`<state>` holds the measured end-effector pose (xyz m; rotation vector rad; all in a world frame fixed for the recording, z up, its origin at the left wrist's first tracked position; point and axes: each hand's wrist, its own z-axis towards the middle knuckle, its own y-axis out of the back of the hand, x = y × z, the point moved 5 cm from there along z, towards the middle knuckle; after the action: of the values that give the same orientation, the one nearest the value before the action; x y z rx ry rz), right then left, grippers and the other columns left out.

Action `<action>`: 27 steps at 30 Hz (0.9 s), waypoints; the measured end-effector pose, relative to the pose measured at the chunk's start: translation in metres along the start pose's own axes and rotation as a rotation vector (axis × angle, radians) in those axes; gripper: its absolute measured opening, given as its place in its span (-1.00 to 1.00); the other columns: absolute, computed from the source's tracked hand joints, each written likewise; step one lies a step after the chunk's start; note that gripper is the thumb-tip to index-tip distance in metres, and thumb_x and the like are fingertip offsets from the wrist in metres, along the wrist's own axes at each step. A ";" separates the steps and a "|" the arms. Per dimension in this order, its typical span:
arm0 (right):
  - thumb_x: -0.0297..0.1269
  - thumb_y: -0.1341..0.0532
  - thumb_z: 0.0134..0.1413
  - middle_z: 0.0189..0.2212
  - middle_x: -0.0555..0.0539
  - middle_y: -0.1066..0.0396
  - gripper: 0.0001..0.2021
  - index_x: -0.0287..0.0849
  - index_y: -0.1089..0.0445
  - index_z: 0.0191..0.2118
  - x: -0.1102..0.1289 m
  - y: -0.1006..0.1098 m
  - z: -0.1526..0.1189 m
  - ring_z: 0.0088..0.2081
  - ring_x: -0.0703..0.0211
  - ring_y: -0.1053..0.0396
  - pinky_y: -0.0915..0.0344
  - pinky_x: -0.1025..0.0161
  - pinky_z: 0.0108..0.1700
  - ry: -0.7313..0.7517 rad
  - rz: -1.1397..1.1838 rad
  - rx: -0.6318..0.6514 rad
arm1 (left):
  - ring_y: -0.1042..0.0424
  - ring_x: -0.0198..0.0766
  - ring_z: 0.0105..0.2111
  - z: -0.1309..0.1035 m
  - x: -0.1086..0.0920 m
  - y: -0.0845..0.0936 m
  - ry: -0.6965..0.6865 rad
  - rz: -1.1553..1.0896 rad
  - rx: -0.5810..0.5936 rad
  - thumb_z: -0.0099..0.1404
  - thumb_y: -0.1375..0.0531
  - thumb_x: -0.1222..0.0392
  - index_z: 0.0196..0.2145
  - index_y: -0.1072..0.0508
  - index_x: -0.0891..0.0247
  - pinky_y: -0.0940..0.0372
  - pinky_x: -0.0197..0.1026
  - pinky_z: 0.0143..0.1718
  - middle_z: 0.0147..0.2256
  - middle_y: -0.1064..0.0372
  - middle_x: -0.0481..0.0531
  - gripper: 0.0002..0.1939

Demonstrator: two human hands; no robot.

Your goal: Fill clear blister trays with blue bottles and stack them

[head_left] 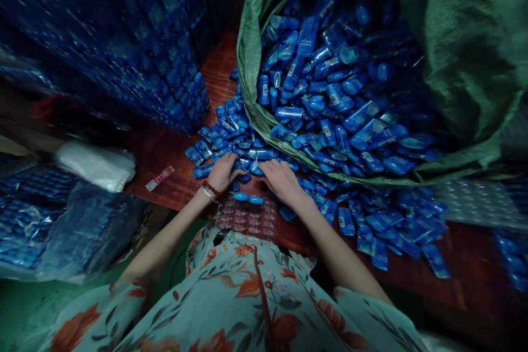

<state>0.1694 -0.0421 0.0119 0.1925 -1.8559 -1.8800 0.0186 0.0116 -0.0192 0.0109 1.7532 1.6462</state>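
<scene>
My left hand (223, 173), with beaded bracelets at the wrist, reaches into loose small blue containers. Its thumb and fingers close around a blue container (244, 177). Opposite it, my right hand (282, 180) has its fingertips pinched at another blue container (254, 168). Between my wrists, against the front of my shirt, lies a clear plastic tray (247, 217) with moulded pockets. Two blue containers (248, 198) sit side by side along its far edge. My palms hide part of the pile beneath them.
A large green woven sack (251, 82) lies open at the right, full of blue containers (330, 93). More spill onto the reddish table (466, 264). Stacked filled trays (165, 60) rise at the left. A pink packet (160, 178) and white plastic bag (97, 165) lie nearby.
</scene>
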 end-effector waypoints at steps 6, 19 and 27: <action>-0.39 -0.08 0.18 -0.16 -0.10 -0.37 -0.73 -0.08 -0.27 0.00 0.006 0.034 -0.091 -0.11 0.12 -0.34 -0.29 0.15 -0.07 -0.264 0.520 -0.469 | -0.35 -0.24 -0.27 -0.072 0.011 0.057 0.095 -0.235 -0.246 0.28 -0.11 0.16 -0.19 -0.36 0.26 -0.29 -0.20 -0.21 -0.27 -0.32 0.05 -0.82; -0.54 -0.01 0.14 -0.33 -0.13 -0.39 -0.68 -0.26 -0.31 -0.01 0.055 -0.014 -0.094 -0.28 0.14 -0.33 -0.31 0.22 -0.25 0.014 0.170 -0.217 | -0.30 -0.18 -0.13 -0.123 -0.047 0.013 -0.132 -0.112 -0.162 0.33 0.03 0.34 0.00 -0.30 0.24 -0.32 -0.13 -0.14 -0.14 -0.31 0.16 -0.69; -0.56 -0.02 0.11 -0.38 -0.11 -0.31 -0.80 -0.23 -0.33 -0.22 0.085 -0.004 -0.061 -0.34 0.10 -0.26 -0.23 0.17 -0.29 -0.026 -0.101 0.057 | -0.28 -0.14 -0.17 -0.111 -0.060 0.004 -0.289 0.039 0.083 0.36 0.09 0.30 -0.06 -0.35 0.32 -0.33 -0.04 -0.15 -0.20 -0.32 0.19 -0.69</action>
<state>0.1204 -0.1345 0.0242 0.2868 -1.9519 -1.9062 0.0065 -0.1115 0.0056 0.3084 1.6056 1.5127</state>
